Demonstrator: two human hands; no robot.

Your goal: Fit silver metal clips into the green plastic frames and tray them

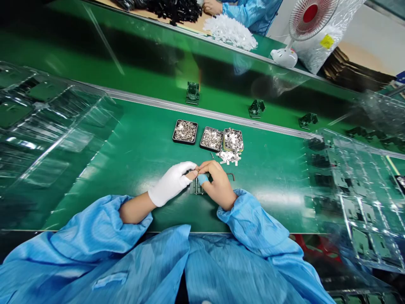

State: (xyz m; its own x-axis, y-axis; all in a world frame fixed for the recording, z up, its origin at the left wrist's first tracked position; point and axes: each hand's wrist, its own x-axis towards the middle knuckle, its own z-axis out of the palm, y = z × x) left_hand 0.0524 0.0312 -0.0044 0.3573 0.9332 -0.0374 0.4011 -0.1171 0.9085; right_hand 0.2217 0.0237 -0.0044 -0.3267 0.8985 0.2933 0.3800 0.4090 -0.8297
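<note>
My left hand point(173, 181), in a white glove with bare fingertips, meets my right hand point(218, 182) above a green part point(198, 187) on the green table. The fingers of both hands are pinched together, and whatever is between them is too small to make out. Blue tape wraps one finger of my right hand. Beneath the hands, the green part with metal rods is partly hidden. An L-shaped hex key point(233, 176) lies just right of my right hand. Beyond the hands are white metal pieces point(229, 157) in a loose heap.
Three small trays of metal parts point(185, 131) stand behind the hands. Clear plastic trays flank both sides point(44, 147). Green assemblies point(193, 93) sit past a metal rail point(142, 99). Farther back are a fan point(310, 17), white pieces point(230, 31) and another person's hand point(213, 7).
</note>
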